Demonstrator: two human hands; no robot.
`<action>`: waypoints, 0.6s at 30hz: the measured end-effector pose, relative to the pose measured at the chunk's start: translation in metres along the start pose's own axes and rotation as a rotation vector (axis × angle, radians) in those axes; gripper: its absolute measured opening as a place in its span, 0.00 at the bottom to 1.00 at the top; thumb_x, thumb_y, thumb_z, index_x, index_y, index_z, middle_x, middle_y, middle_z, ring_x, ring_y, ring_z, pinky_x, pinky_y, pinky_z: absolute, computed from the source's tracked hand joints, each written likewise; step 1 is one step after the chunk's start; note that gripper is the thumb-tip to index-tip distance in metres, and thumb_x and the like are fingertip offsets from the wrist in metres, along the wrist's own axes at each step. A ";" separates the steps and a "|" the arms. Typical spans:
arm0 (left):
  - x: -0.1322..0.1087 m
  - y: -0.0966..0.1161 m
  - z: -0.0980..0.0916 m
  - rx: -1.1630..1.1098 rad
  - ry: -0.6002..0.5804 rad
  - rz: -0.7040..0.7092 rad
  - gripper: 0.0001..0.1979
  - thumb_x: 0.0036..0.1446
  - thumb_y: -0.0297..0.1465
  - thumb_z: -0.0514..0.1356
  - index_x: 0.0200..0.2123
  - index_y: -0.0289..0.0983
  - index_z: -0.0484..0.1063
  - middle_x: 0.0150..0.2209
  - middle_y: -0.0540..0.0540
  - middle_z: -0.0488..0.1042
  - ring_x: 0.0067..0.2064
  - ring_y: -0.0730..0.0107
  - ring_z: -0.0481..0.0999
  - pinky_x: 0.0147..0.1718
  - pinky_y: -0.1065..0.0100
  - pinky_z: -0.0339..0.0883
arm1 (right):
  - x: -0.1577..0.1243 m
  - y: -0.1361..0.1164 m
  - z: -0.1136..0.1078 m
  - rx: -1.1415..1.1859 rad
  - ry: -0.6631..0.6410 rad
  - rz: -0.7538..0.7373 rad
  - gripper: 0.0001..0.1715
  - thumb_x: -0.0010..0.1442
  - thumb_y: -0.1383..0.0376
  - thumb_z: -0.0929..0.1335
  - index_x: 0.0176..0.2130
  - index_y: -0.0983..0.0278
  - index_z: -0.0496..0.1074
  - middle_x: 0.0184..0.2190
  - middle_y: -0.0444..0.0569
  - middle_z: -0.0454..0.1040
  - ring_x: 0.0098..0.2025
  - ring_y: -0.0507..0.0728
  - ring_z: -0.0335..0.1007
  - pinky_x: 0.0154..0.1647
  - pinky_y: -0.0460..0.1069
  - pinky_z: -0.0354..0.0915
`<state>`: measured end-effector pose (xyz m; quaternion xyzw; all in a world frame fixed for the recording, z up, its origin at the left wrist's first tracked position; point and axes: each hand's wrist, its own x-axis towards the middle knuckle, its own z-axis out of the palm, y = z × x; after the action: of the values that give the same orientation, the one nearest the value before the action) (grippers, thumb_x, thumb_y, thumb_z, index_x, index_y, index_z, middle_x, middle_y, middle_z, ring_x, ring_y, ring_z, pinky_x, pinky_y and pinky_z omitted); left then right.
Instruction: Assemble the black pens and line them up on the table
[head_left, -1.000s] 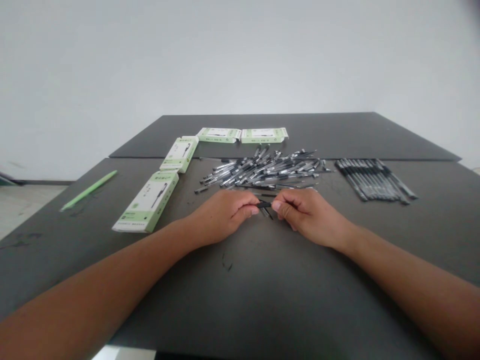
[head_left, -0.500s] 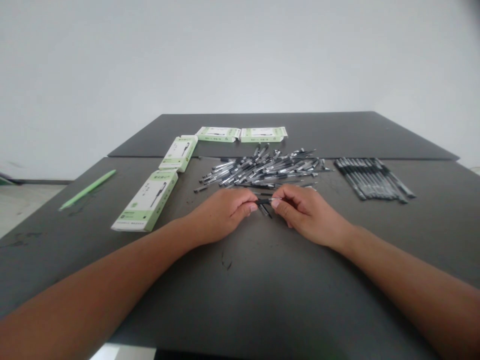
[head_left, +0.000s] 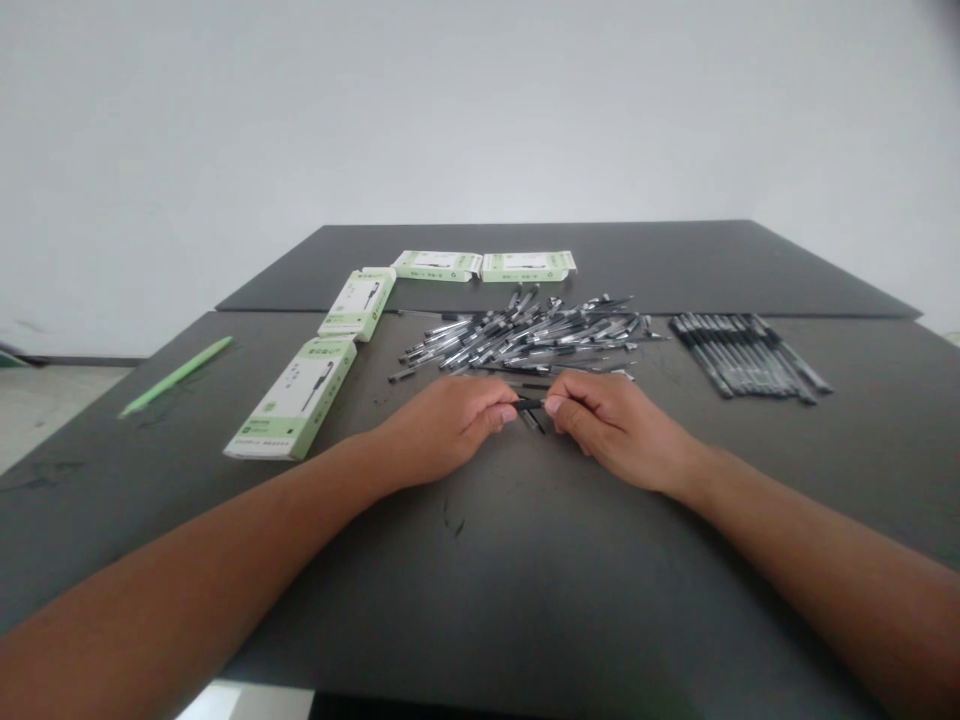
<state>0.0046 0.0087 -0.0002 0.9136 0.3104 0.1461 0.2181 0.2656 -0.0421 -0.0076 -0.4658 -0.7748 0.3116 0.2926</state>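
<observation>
Against a pale, bare wall (head_left: 480, 110), a dark table (head_left: 525, 590) stretches away from a seated or standing person, a seam crossing its far part. Near the table's middle, just beyond the person's hands, a loose heap of clear-and-black pens (head_left: 525, 335) lies at all angles. Four green-and-white boxes (head_left: 296, 398) border the heap, two end to end on the left and two side by side at the back. To the right, a neat row of pens (head_left: 739, 355) lies side by side at a slant. Closer in, the left hand (head_left: 450, 430) and the right hand (head_left: 622, 430) face each other, fingertips nearly together, each pinching one end of a short black pen piece (head_left: 530, 404) held level between them. A slim light-green stick (head_left: 176, 376) lies at far left, while a small dark smudge (head_left: 454, 522) marks the tabletop in front of the left hand.
</observation>
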 end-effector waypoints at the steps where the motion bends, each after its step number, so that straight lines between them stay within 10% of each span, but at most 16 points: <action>1: 0.000 0.000 0.000 0.001 0.002 0.003 0.14 0.76 0.36 0.55 0.51 0.38 0.80 0.44 0.45 0.85 0.45 0.61 0.83 0.44 0.64 0.69 | 0.000 0.000 0.000 0.000 0.000 -0.002 0.20 0.79 0.56 0.64 0.35 0.61 0.70 0.23 0.42 0.70 0.28 0.54 0.67 0.32 0.49 0.58; 18: 0.000 0.001 -0.001 0.019 0.029 0.016 0.14 0.76 0.37 0.57 0.51 0.39 0.82 0.45 0.46 0.87 0.45 0.62 0.84 0.44 0.65 0.70 | 0.001 -0.002 -0.002 -0.052 -0.009 -0.004 0.22 0.80 0.54 0.62 0.34 0.61 0.68 0.27 0.43 0.69 0.30 0.54 0.65 0.32 0.50 0.56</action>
<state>0.0047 0.0087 0.0009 0.9159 0.3074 0.1583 0.2038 0.2656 -0.0418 -0.0050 -0.4705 -0.7848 0.2928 0.2774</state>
